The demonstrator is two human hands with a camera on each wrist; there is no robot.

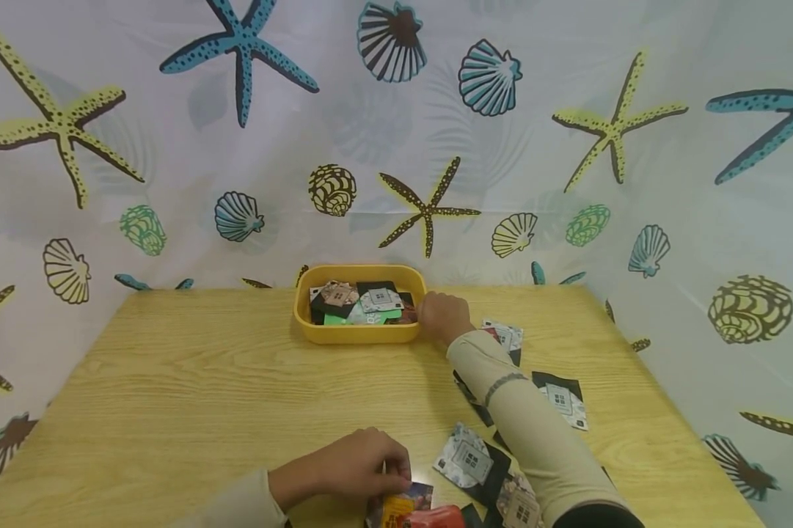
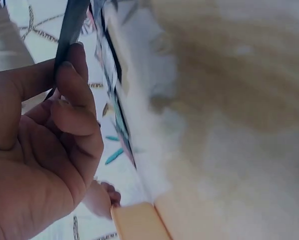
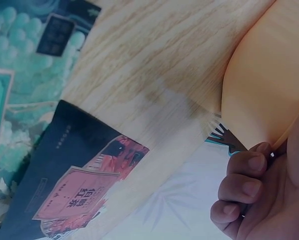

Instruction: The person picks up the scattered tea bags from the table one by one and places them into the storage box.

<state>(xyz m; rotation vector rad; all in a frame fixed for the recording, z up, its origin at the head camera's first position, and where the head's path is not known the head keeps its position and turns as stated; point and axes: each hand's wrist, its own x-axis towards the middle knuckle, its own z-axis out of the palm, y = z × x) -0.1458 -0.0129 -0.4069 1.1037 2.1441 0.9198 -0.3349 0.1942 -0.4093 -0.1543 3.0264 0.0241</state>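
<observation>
The yellow container [image 1: 356, 335] stands at the table's back edge, holding several packets. My right hand [image 1: 444, 317] is at its right end; in the right wrist view the curled fingers of that hand [image 3: 259, 195] grip the rim of the container [image 3: 262, 85]. Near the front edge, my left hand [image 1: 353, 463] is over a colourful packet [image 1: 417, 495] beside a red one [image 1: 439, 518]. The left wrist view has this hand [image 2: 44, 135] pinching a thin dark packet [image 2: 72, 30] between thumb and fingers. Its printed face cannot be made out there.
Several flat packets lie right of centre: a grey and black one [image 1: 472, 460], another [image 1: 561, 400] farther right, one [image 1: 507, 337] behind my right forearm, and a brownish one [image 1: 519, 506] in front. My right sleeve [image 1: 535, 425] crosses above them. A patterned cloth [image 1: 271, 169] hangs behind the table.
</observation>
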